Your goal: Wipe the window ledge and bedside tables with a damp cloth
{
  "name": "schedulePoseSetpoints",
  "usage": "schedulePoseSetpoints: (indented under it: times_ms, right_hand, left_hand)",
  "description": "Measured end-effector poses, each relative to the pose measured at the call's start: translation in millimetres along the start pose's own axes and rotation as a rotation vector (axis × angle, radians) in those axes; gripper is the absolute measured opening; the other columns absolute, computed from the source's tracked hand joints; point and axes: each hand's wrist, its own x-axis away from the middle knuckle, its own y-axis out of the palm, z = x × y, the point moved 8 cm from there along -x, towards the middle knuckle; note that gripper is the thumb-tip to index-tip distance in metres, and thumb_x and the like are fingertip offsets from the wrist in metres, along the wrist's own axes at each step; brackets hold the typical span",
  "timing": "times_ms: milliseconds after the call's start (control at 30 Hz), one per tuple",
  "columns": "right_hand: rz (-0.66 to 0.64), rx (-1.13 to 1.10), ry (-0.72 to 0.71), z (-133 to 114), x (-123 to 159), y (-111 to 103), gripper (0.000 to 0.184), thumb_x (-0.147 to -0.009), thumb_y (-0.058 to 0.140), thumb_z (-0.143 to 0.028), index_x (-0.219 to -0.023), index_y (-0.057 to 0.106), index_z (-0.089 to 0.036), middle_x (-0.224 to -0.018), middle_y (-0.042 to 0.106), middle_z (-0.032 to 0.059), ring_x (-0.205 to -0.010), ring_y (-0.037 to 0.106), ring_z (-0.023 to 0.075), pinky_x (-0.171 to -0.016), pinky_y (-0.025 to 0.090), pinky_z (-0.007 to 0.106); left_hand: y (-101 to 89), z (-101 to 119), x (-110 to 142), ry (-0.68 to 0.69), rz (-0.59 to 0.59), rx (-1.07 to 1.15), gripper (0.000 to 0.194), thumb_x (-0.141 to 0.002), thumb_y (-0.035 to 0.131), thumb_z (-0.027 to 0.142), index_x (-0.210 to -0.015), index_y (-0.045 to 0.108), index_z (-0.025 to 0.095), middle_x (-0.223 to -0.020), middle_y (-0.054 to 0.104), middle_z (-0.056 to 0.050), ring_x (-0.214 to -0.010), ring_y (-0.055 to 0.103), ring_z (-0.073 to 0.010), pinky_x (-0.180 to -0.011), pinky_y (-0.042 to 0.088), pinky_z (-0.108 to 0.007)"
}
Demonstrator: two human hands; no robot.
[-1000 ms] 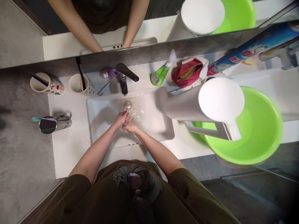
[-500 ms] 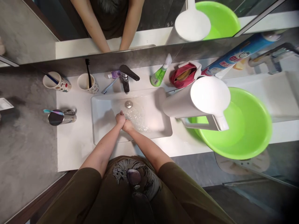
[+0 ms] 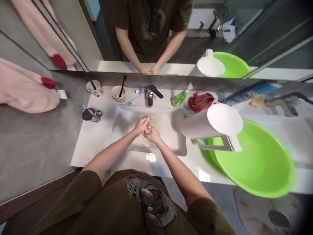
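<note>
Over the white sink basin (image 3: 171,130), just in front of the black and chrome tap (image 3: 150,99), my two hands meet. My left hand (image 3: 141,126) is closed, its fingers curled toward the right. My right hand (image 3: 154,135) is closed too, pressed against the left one. Between them shows a small wet, pinkish patch; whether it is an object, foam or wet fingers I cannot make out. Water glistens on the basin floor below the hands. The drain is mostly hidden behind them.
Behind the basin stand patterned cups (image 3: 119,94) with toothbrushes, a purple tube (image 3: 141,91), a green bottle (image 3: 179,99) and a red pouch (image 3: 201,102). A metal mug (image 3: 91,115) is at left. On the right are a white pitcher (image 3: 202,125) and a green tub (image 3: 256,163).
The head view has tilted up, showing more mirror and a pink towel at left. My hands have shifted from a tight clasp to gripping each other nearer the drain.
</note>
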Motion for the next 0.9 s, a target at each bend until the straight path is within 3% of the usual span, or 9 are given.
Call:
schedulePoseSetpoints:
  times_ms: [100, 233, 333, 433, 533, 700, 733, 800, 900]
  right_hand:
    - [0.016, -0.021, 0.011, 22.0, 5.8, -8.6, 0.027, -0.063, 0.074, -0.021, -0.087, 0.062, -0.019, -0.095, 0.072, 0.008, -0.096, 0.068, 0.0255, -0.082, 0.051, 0.035]
    - [0.037, -0.019, 0.038, 44.0, 9.0, -3.6, 0.029, -0.061, 0.072, -0.021, -0.082, 0.052, -0.021, -0.074, 0.068, 0.0039, -0.069, 0.066, 0.0235, -0.064, 0.052, 0.036]
    - [0.0, -0.062, -0.084, 37.0, 13.9, 0.8, 0.033, -0.063, 0.072, -0.03, -0.086, 0.048, -0.022, -0.076, 0.068, 0.0024, -0.068, 0.065, 0.0196, -0.064, 0.052, 0.032]
    - [-0.138, -0.191, -0.263, 15.2, 20.4, 5.6, 0.037, -0.066, 0.069, -0.047, -0.085, 0.052, -0.021, -0.076, 0.067, 0.0026, -0.067, 0.064, 0.0184, -0.063, 0.052, 0.03]
    - [-0.079, -0.278, -0.452, -15.5, 26.1, -7.5, 0.048, -0.071, 0.057, -0.065, -0.08, 0.06, -0.019, -0.081, 0.066, 0.008, -0.073, 0.063, 0.021, -0.066, 0.052, 0.034]
    - [0.328, -0.041, -0.657, -94.8, 61.1, -31.1, 0.053, -0.088, 0.032, -0.061, -0.076, 0.063, -0.02, -0.08, 0.066, 0.0124, -0.074, 0.061, 0.024, -0.069, 0.046, 0.036]
    - [0.328, -0.025, -0.666, -115.0, 72.0, -24.1, 0.05, -0.088, 0.034, -0.06, -0.078, 0.062, -0.02, -0.076, 0.066, 0.0111, -0.069, 0.06, 0.023, -0.065, 0.044, 0.034]
    - [0.159, -0.072, -0.709, -158.6, 98.8, 12.6, 0.045, -0.088, 0.038, -0.06, -0.079, 0.06, -0.021, -0.07, 0.064, 0.0074, -0.063, 0.058, 0.0209, -0.06, 0.042, 0.031]
    - [-0.259, -0.197, -0.798, -217.9, 160.8, 115.1, 0.041, -0.09, 0.038, -0.058, -0.079, 0.056, -0.022, -0.07, 0.064, 0.0045, -0.067, 0.061, 0.0203, -0.064, 0.047, 0.03]
  left_hand:
    - [6.6, -1.5, 9.4, 0.031, -0.102, 0.076, 0.03, -0.085, 0.06, 0.046, -0.087, 0.063, 0.016, -0.081, 0.067, -0.006, -0.078, 0.065, -0.0151, -0.073, 0.049, -0.023]
    - [6.0, -33.4, 26.9, -0.01, -0.091, 0.15, 0.039, -0.068, 0.079, 0.039, -0.096, 0.063, 0.019, -0.101, 0.067, -0.007, -0.099, 0.062, -0.0181, -0.086, 0.048, -0.025]
    - [17.6, -58.0, 41.7, -0.093, -0.155, 0.22, 0.045, -0.066, 0.079, 0.049, -0.095, 0.062, 0.018, -0.084, 0.066, -0.003, -0.077, 0.063, -0.0169, -0.075, 0.051, -0.03]
    - [16.6, -64.3, 54.5, -0.126, -0.198, 0.317, 0.051, -0.069, 0.072, 0.061, -0.088, 0.059, 0.015, -0.066, 0.06, 0.0, -0.058, 0.056, -0.0129, -0.063, 0.049, -0.029]
    - [-13.3, -60.0, 70.7, -0.083, -0.131, 0.421, 0.055, -0.067, 0.074, 0.063, -0.085, 0.057, 0.014, -0.066, 0.056, 0.001, -0.057, 0.054, -0.0105, -0.062, 0.047, -0.027]
    - [-81.5, -66.0, 128.9, -0.007, -0.044, 0.673, 0.062, -0.061, 0.08, 0.061, -0.099, 0.058, 0.017, -0.091, 0.06, -0.002, -0.077, 0.061, -0.0141, -0.076, 0.051, -0.034]
    - [-92.8, -70.7, 144.8, 0.004, -0.049, 0.74, 0.062, -0.061, 0.08, 0.06, -0.102, 0.059, 0.018, -0.095, 0.06, -0.002, -0.081, 0.061, -0.0152, -0.08, 0.051, -0.037]
    - [-114.3, -84.7, 179.5, 0.024, -0.055, 0.884, 0.06, -0.063, 0.077, 0.063, -0.102, 0.061, 0.02, -0.097, 0.06, -0.003, -0.085, 0.062, -0.0166, -0.086, 0.05, -0.042]
    - [-150.4, -116.8, 235.6, 0.065, -0.045, 1.13, 0.061, -0.069, 0.064, 0.073, -0.097, 0.064, 0.019, -0.091, 0.065, -0.005, -0.087, 0.063, -0.0213, -0.089, 0.048, -0.044]
